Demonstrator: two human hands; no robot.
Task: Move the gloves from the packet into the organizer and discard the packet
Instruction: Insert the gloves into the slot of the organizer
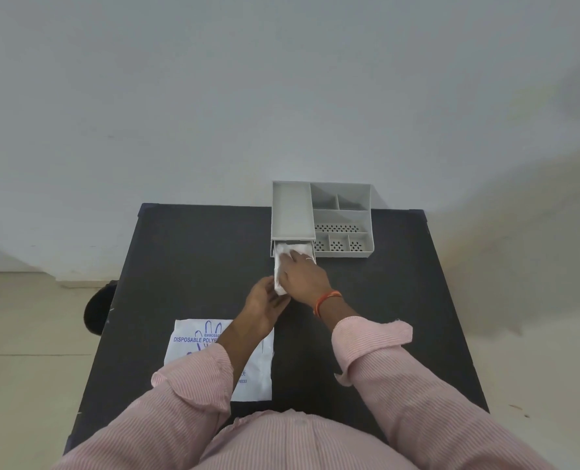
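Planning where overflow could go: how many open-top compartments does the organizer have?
7 on the organizer: one long tray left, two at the back right, one perforated middle, three small in front.

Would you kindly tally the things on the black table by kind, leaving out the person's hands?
Grey organizer: 1
White glove bundle, partly in the organizer's drawer: 1
Printed glove packet: 1
Total: 3

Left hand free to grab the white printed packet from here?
Probably yes: the left hand only steadies the white gloves, and the white printed packet lies flat directly under that forearm, nothing on it.
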